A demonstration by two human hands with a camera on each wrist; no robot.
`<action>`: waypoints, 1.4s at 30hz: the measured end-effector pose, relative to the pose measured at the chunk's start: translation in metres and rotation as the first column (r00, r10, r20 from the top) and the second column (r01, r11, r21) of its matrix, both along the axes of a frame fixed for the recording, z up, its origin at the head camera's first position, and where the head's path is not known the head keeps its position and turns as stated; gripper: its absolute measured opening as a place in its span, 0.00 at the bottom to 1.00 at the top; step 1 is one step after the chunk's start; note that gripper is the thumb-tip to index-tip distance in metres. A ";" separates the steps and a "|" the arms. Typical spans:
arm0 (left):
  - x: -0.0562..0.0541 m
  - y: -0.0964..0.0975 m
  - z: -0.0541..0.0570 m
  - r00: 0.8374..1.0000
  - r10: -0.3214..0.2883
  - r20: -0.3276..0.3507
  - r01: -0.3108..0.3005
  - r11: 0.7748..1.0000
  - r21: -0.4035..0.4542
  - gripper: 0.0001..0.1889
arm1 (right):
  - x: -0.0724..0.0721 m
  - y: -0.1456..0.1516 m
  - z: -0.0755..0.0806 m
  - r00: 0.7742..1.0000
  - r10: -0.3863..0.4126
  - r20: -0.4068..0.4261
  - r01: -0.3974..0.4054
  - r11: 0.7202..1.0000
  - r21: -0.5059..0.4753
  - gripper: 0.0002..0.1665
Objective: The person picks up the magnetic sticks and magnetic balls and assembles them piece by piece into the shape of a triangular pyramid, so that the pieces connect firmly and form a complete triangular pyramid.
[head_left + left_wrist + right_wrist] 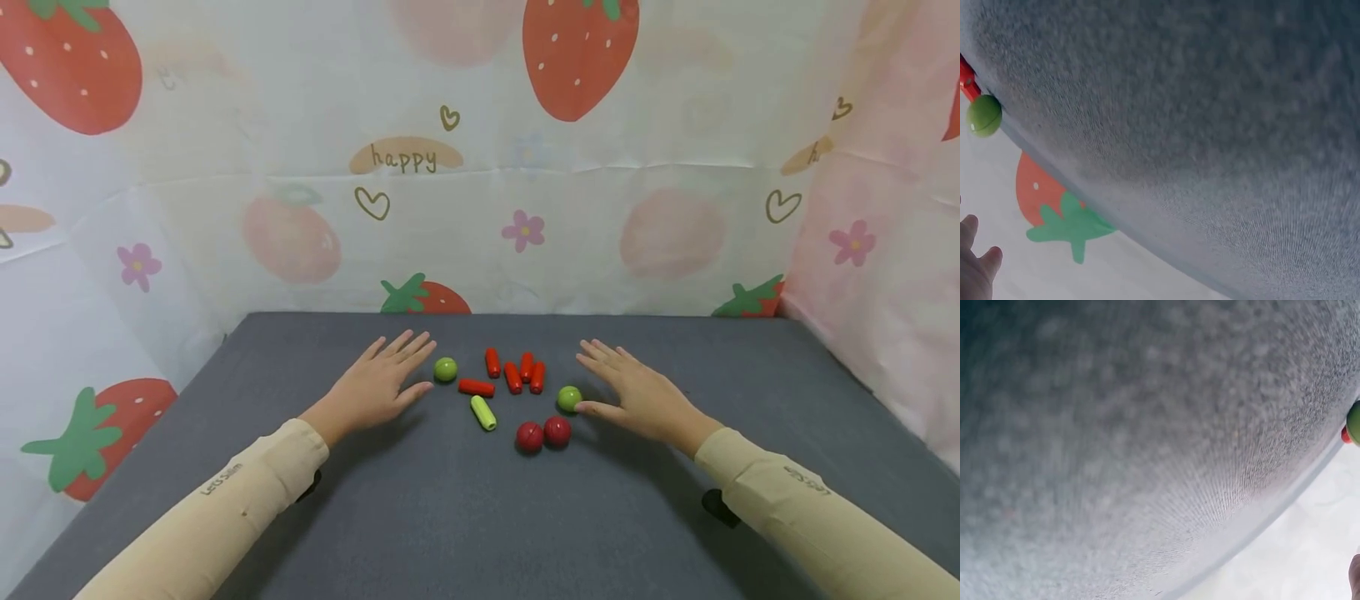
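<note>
Both hands hover over the grey table with fingers straight and nothing held. My left hand (381, 382) is nearest a green ball (446, 369), which also shows in the left wrist view as a green ball (984, 115). The thumb of my right hand (637, 396) overlaps the edge of a second green ball (569, 398); whether they touch I cannot tell. Between the hands lie several short red cylinders (513, 377), with one red cylinder (477, 387) lying sideways. A light green cylinder (483, 413) sits in front of them, left of two dark red balls (529, 437).
The grey tabletop (480, 517) reaches back to a white cloth backdrop (480, 250) printed with strawberries, flowers and hearts. More cloth (885, 250) borders the right side. A dark strap piece (722, 507) hangs under the right sleeve.
</note>
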State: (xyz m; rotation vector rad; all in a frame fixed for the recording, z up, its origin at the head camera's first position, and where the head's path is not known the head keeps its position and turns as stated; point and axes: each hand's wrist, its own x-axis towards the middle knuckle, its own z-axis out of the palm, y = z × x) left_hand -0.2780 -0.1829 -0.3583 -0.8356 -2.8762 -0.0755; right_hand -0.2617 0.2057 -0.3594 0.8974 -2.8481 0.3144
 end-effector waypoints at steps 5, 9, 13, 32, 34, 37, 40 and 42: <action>0.003 0.003 -0.002 1.000 -0.006 0.000 0.006 1.000 0.005 0.35 | 0.005 -0.001 0.001 0.999 0.031 -0.022 -0.031 0.999 -0.008 0.45; 0.004 0.004 -0.001 0.999 -0.029 0.017 0.029 0.999 0.022 0.35 | 0.007 -0.002 0.002 1.000 0.028 0.007 -0.028 0.999 -0.034 0.44; 0.006 0.003 -0.001 0.996 -0.070 0.055 0.067 0.996 0.052 0.36 | 0.008 -0.004 0.001 0.998 0.021 0.067 -0.016 0.997 -0.070 0.44; 0.003 0.024 0.002 0.938 -0.116 0.326 0.007 0.948 0.317 0.38 | 0.009 -0.009 0.003 0.890 -0.058 0.452 0.288 0.840 -0.460 0.44; 0.002 0.026 0.002 0.921 -0.118 0.372 -0.026 0.932 0.362 0.37 | 0.008 -0.009 0.004 0.877 -0.077 0.475 0.320 0.830 -0.457 0.44; 0.001 0.027 0.002 0.896 -0.124 0.426 -0.074 0.905 0.420 0.36 | 0.006 -0.011 0.005 0.859 -0.105 0.502 0.362 0.817 -0.449 0.46; 0.001 0.030 0.002 0.877 -0.120 0.465 -0.120 0.883 0.455 0.32 | 0.004 -0.012 0.006 0.836 -0.136 0.532 0.412 0.796 -0.443 0.48; 0.001 0.033 0.002 0.868 -0.112 0.484 -0.146 0.874 0.464 0.29 | 0.002 -0.012 0.007 0.819 -0.146 0.555 0.440 0.780 -0.445 0.48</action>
